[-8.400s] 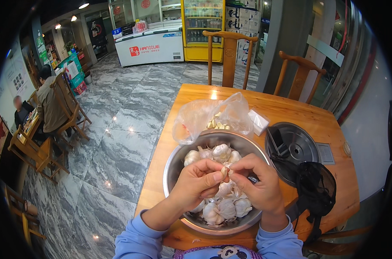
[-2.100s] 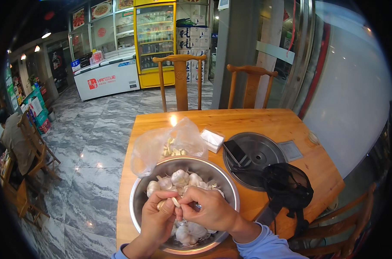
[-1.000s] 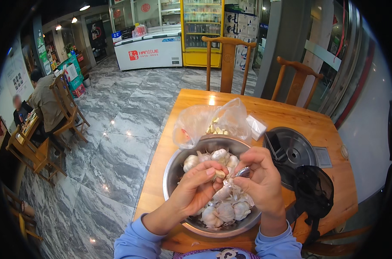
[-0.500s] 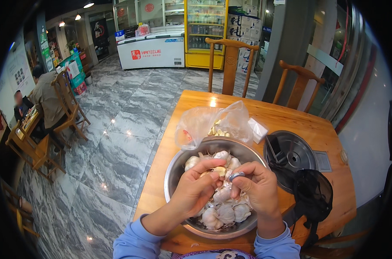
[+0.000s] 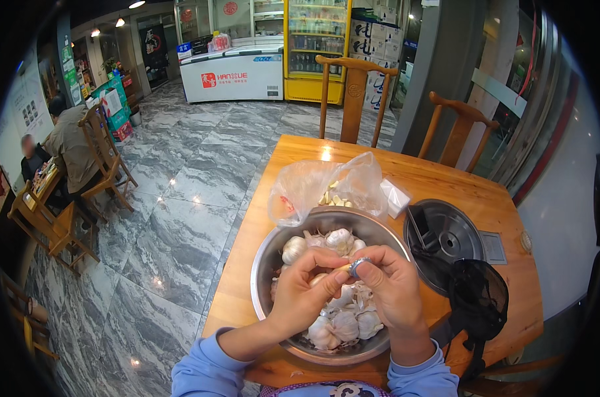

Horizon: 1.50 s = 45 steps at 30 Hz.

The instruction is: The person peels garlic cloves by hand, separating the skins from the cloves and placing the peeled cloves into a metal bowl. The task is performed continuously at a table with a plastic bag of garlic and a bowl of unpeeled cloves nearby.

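Above a steel bowl (image 5: 261,281) of whole garlic heads (image 5: 345,326) and loose papery skins, my two hands meet. My left hand (image 5: 296,294) pinches a pale garlic clove (image 5: 344,268) between thumb and fingers. Against the clove's end, my right hand (image 5: 394,289) grips a small silver bottle cap (image 5: 358,266) with a ridged edge. The fingers partly cover both pieces. Just beyond the bowl lies a clear plastic bag (image 5: 300,188), its mouth toward the bowl, with several peeled cloves (image 5: 334,198) in it.
Right of the bowl are a white tissue pack (image 5: 395,197), a round black table inset (image 5: 460,228) and a black mesh bag (image 5: 480,298). Wooden chairs (image 5: 355,99) stand at the table's far side. Two people sit at another table on the left, near a chair (image 5: 58,225).
My hands have drawn together, bringing the cap against the clove. The clove is now more covered by my fingers. The view has shifted slightly.
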Each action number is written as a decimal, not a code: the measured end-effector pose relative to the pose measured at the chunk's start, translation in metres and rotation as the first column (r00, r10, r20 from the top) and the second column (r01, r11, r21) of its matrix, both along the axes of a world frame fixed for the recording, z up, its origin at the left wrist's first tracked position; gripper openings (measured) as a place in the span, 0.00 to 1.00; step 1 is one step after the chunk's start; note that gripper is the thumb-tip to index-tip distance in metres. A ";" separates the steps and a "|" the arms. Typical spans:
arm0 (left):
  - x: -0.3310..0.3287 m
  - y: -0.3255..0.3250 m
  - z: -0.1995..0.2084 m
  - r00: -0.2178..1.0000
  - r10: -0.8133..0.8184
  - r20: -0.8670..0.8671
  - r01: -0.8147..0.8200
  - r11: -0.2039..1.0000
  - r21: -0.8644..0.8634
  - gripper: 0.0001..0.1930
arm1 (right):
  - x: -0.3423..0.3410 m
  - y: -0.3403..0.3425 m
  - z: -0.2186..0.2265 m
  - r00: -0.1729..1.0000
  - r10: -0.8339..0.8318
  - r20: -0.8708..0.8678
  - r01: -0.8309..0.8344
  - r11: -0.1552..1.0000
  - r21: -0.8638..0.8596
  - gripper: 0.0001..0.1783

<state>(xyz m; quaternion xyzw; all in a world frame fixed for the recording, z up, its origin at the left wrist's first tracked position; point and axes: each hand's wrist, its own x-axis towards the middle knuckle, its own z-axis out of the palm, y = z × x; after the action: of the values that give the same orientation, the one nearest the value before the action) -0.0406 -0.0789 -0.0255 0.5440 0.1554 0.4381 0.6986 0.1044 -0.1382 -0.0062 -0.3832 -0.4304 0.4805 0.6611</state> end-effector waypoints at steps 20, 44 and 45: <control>-0.002 -0.001 -0.003 0.989 -0.026 0.143 -0.013 0.964 0.266 0.08 | 0.007 -0.005 0.009 0.978 0.154 -0.138 -0.155 0.988 0.003 0.12; -0.001 0.000 -0.004 0.985 0.048 0.167 -0.108 0.922 0.371 0.08 | 0.002 -0.010 0.019 0.992 0.129 0.001 -0.128 0.990 0.066 0.09; -0.001 0.000 -0.004 0.984 0.051 0.172 -0.113 0.921 0.374 0.08 | 0.001 -0.010 0.018 0.994 0.109 0.014 -0.109 0.992 0.066 0.09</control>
<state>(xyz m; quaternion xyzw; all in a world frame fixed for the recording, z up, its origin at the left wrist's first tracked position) -0.0414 -0.0791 -0.0299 0.6259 0.0339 0.5309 0.5703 0.1056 -0.1481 0.0116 -0.3392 -0.4698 0.4993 0.6442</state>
